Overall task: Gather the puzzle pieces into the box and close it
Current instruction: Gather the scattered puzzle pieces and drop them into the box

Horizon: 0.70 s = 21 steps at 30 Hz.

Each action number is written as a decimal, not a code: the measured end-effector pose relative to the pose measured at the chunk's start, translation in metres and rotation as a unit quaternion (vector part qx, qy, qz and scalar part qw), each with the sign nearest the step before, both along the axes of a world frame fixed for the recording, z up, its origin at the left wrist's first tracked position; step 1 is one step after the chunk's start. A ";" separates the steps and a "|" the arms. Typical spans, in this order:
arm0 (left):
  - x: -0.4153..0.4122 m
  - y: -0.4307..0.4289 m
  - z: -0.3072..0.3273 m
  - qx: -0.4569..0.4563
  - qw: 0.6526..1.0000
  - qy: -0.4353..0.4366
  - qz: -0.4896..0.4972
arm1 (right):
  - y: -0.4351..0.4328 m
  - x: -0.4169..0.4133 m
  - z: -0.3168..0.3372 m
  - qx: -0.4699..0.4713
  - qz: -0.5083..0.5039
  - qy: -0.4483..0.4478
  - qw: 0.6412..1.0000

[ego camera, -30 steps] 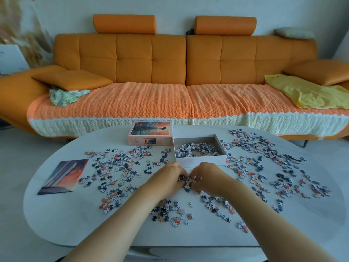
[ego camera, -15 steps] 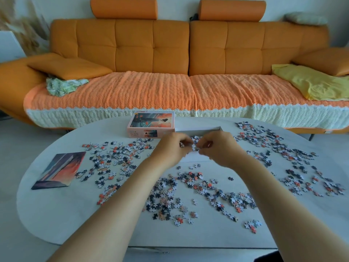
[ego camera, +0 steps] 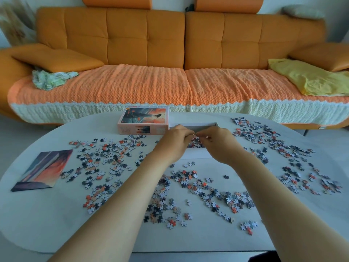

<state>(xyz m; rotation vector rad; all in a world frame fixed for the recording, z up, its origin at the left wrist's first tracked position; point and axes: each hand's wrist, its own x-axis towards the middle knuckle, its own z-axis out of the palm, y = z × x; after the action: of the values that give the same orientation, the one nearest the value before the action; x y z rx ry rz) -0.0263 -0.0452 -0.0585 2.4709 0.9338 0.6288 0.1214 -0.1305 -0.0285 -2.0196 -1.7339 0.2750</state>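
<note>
**Left grip (ego camera: 175, 142) and right grip (ego camera: 219, 144) bunched over the open box (ego camera: 196, 124)**

Grip state: both have their fingers curled inward, and the fingertips of the two meet just above the box's interior. Whether puzzle pieces are pinched between those fingertips cannot be told, as the knuckles hide the contact point. Both forearms reach in from the near edge of the desk (ego camera: 47, 214).

Box: a shallow white tray, uncovered, standing at the far middle of the desk. Its far wall and a strip of its near wall show, and the hands cover most of the rest. A patch of pieces lies inside it, seen between the two wrists.

Lid (ego camera: 143, 120): stands just left of the box, printed face up, touching or nearly touching it.

Puzzle pieces (ego camera: 198, 188): most are loose on the desk in three spreads. One lies left of the forearms, one is on the near side between and under the arms, and one runs along the right side. A small cluster sits apart at the near right.

Other items: a printed picture sheet (ego camera: 43, 170) lies flat at the left of the desk, apart from the pieces. An orange sofa (ego camera: 145, 38) stands behind the desk with a knitted cover (ego camera: 132, 86) over the seat and a yellow cloth (ego camera: 309, 78) at its right end.
</note>
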 end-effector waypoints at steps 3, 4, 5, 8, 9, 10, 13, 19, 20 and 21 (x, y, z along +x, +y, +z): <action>-0.008 -0.004 0.001 0.067 0.997 0.031 -0.001 | -0.004 0.000 -0.002 -0.024 0.026 -0.003 0.999; -0.010 -0.006 0.001 0.087 0.995 0.051 -0.008 | -0.004 -0.001 -0.003 -0.040 0.042 0.000 0.998; -0.013 -0.008 0.001 0.105 0.991 0.080 -0.017 | -0.005 -0.003 -0.005 -0.060 0.058 -0.003 0.996; -0.024 -0.012 0.000 0.146 0.977 0.155 -0.029 | -0.006 -0.012 -0.012 -0.094 0.082 -0.027 0.992; -0.028 -0.012 0.001 0.146 0.976 0.160 -0.026 | -0.006 -0.015 -0.015 -0.088 0.082 -0.029 0.992; -0.032 -0.012 0.001 0.137 0.978 0.156 -0.020 | -0.006 -0.018 -0.016 -0.070 0.081 -0.031 0.994; -0.044 -0.013 0.003 0.129 0.983 0.126 -0.008 | -0.006 -0.022 -0.016 0.043 0.090 -0.045 0.994; -0.062 -0.031 0.007 0.141 0.988 0.059 -0.002 | -0.019 -0.036 -0.005 -0.013 0.120 -0.064 0.991; -0.064 -0.035 0.006 0.109 0.992 0.070 -0.010 | -0.022 -0.037 -0.007 -0.050 0.121 -0.072 0.989; -0.067 -0.040 0.004 0.080 0.993 0.088 -0.019 | -0.026 -0.038 -0.010 -0.085 0.118 -0.079 0.986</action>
<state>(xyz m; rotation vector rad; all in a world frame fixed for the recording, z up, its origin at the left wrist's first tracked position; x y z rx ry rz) -0.0931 -0.0848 -0.0544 2.7172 0.9320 0.4966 0.0829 -0.1560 -0.0386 -1.9984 -2.1189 0.3591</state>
